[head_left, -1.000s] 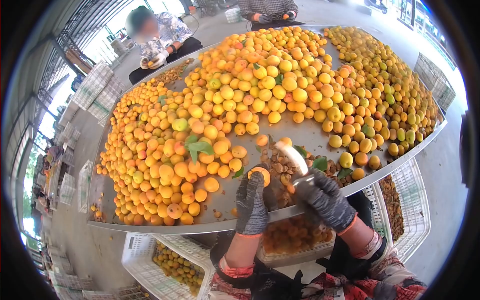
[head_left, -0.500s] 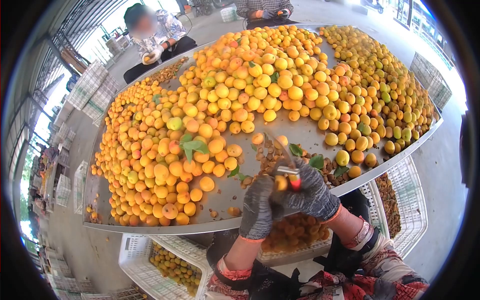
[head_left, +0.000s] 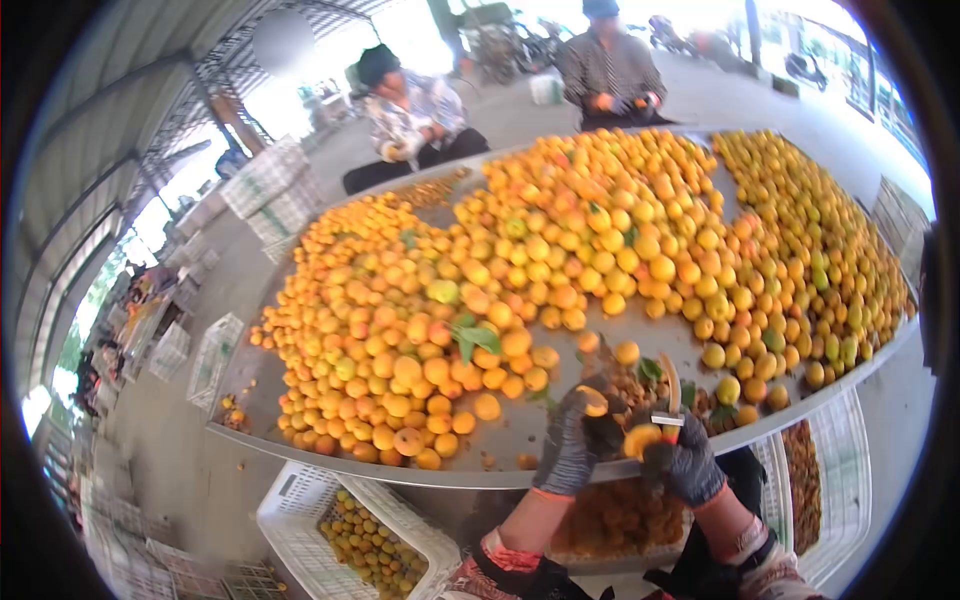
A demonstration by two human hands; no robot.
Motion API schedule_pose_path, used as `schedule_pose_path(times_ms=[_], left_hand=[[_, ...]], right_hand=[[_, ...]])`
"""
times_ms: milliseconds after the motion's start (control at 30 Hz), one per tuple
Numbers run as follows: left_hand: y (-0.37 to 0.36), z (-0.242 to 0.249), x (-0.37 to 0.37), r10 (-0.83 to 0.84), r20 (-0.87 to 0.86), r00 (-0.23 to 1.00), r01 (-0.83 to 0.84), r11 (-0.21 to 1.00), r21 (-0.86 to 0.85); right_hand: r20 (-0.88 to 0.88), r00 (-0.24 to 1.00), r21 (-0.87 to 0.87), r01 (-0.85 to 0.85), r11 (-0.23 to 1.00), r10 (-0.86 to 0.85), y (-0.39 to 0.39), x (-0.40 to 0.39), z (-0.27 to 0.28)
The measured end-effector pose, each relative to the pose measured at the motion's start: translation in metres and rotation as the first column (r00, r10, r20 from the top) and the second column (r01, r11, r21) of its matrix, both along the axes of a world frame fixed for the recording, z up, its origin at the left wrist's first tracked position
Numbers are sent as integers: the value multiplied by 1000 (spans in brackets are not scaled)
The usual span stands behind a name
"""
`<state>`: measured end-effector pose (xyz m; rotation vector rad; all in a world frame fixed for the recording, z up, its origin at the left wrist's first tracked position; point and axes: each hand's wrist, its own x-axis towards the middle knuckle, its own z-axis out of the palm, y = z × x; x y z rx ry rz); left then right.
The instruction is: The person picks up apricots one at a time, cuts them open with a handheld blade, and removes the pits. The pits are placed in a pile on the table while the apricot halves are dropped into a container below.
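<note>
My left hand (head_left: 572, 440), in a grey glove, is closed on an apricot piece (head_left: 593, 402) near the metal table's front edge. Just right of it, my gloved right hand (head_left: 688, 462) grips a knife (head_left: 668, 420) with a red and white handle and a curved blade pointing up. Another orange apricot piece (head_left: 640, 440) shows beside the knife, at my right fingertips. Behind both hands lie brown pits (head_left: 630, 385) and green leaves. A large heap of apricots (head_left: 420, 350) spreads over the metal table (head_left: 500, 430).
Below the table edge stand white crates, one at left (head_left: 290, 500) with apricots, one at right (head_left: 845, 480) beside brown pits. Halved fruit (head_left: 620, 520) lies in a container under my hands. Two people (head_left: 415, 115) sit across the table. Stacked crates (head_left: 270, 190) stand at left.
The view has tilted up and shifted, so the table appears lower and farther right. My hands have moved apart, with an apricot piece now visible at each.
</note>
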<state>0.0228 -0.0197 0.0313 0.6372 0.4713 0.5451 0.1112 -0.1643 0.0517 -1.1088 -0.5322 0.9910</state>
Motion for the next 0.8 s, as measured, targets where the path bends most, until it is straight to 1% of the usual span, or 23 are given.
schedule_pose_path(times_ms=[33, 67, 100, 133, 167, 200, 233, 267, 300, 367, 400, 433, 500, 533, 567, 633, 667, 700, 733, 767, 800], left_hand=[[3, -3, 2, 19, 25, 1000, -20, 1000, 22], [3, -10, 7, 17, 53, 998, -18, 1000, 17], [1, -9, 6, 15, 80, 997, -16, 1000, 13], [-2, 0, 2, 80, 20, 997, -81, 993, 80], [-2, -2, 1, 86, 40, 996, -89, 992, 87], [1, -6, 2, 89, 62, 994, -98, 982, 162], [4, -9, 3, 91, 83, 992, -108, 966, 233], [11, -2, 3, 43, -4, 999, -41, 967, 251], [10, 2, 2, 47, 12, 999, -49, 966, 256], [9, 6, 1, 130, 105, 986, -152, 960, 236], [10, 0, 4, 133, 116, 984, -158, 958, 238], [14, -9, 10, 142, 134, 981, -168, 962, 214], [18, -9, 13, 161, 162, 974, -190, 963, 189], [17, -4, 13, 123, 112, 986, -142, 974, 178], [17, 0, 11, 83, 57, 995, -92, 982, 164], [12, 2, 11, 105, 86, 991, -119, 976, 182], [11, 2, 13, 116, 114, 987, -137, 970, 199], [12, -5, 17, 114, 101, 988, -132, 970, 202], [14, -15, 24, 135, 99, 986, -152, 970, 188], [13, -14, 27, 156, 95, 983, -170, 970, 175], [13, -13, 28, 149, 76, 986, -161, 970, 180]], right_hand=[[65, 998, -25, 15, 1000, -13, -3, -3, 1], [69, 998, 25, 2, 1000, -4, -3, 0, -3], [81, 997, 34, -6, 999, 3, -11, 0, -12], [78, 996, -27, -34, 999, 36, -20, 1, -19], [53, 997, -101, -48, 994, 53, -30, 2, -28], [73, 996, -93, -51, 994, 58, -34, 3, -30], [411, 903, -122, -82, 989, 126, -37, 3, -31], [700, 692, -150, -94, 984, 173, -37, 5, -31], [712, 681, -146, -96, 985, 172, -40, 0, -32], [806, 568, -211, 12, 977, 167, -46, -7, -30], [820, 528, -277, 26, 961, 222, -47, -11, -19], [825, 519, -274, 22, 962, 223, -45, -13, -18], [906, 394, -169, -2, 986, 156, -43, -14, -23], [878, 452, -183, 11, 983, 158, -50, -15, -36], [879, 448, -182, 4, 983, 161, -49, -15, -37], [788, 584, -171, -96, 981, 195, -47, -15, -38], [793, 563, -199, -119, 973, 231, -46, -13, -40], [787, 574, -196, -119, 973, 228, -45, -13, -39], [819, 531, -189, -113, 975, 220, -44, -13, -35], [847, 488, -182, -106, 978, 211, -44, -12, -32], [837, 506, -177, -104, 979, 205, -46, -10, -35]])
